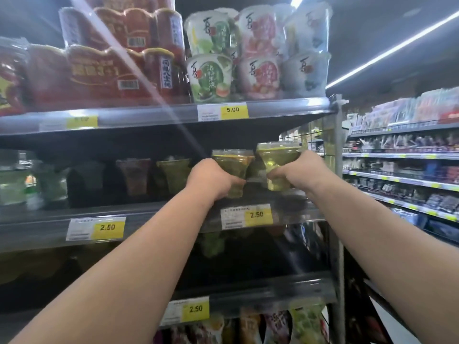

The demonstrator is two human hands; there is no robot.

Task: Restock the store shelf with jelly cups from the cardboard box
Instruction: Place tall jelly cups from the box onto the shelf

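Further cups stand deeper on the middle shelf, left of the hands. The top shelf hangs just above, loaded with tall tubs and red packs. A yellow 2.50 tag sits on the rail directly below the hands, and pouches fill the lowest level.

The middle shelf is a dark, flat board with a clear tag rail. To the right runs a store aisle with more stocked racks under ceiling light strips.

The left cup and right cup are held side by side over the right end of the middle shelf. Both are upright with the long axis vertical, wide lidded mouth up and narrow base down. The right cup is slightly higher. The left hand has its fingers curled round the left cup's lower half. The right hand wraps its fingers round the right cup's base.
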